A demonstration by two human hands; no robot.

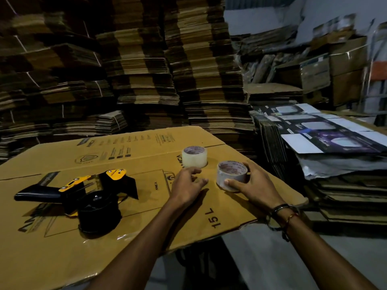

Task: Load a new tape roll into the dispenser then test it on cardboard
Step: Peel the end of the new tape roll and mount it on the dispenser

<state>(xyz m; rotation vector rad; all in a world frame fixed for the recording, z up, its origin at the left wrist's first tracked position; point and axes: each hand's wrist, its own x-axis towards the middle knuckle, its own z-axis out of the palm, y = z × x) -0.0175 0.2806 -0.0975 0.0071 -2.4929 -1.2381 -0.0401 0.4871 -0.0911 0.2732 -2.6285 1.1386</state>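
Note:
A black and yellow tape dispenser (pixel 83 195) lies on its side at the left of a flattened cardboard box (pixel 129 151). Two clear tape rolls stand on the cardboard to the right. The farther roll (pixel 194 156) stands free. The nearer roll (pixel 231 174) rests on the cardboard with my right hand (pixel 253 185) wrapped around its right side, thumb on its front. My left hand (pixel 187 185) rests on the cardboard just left of the nearer roll and below the farther one, fingers loosely curled and holding nothing.
Tall stacks of flattened cartons (pixel 136 70) fill the background behind the cardboard. A pile of printed black and white box blanks (pixel 326 132) lies to the right on more cardboard stacks. Grey floor (pixel 261 258) shows below the cardboard's near right edge.

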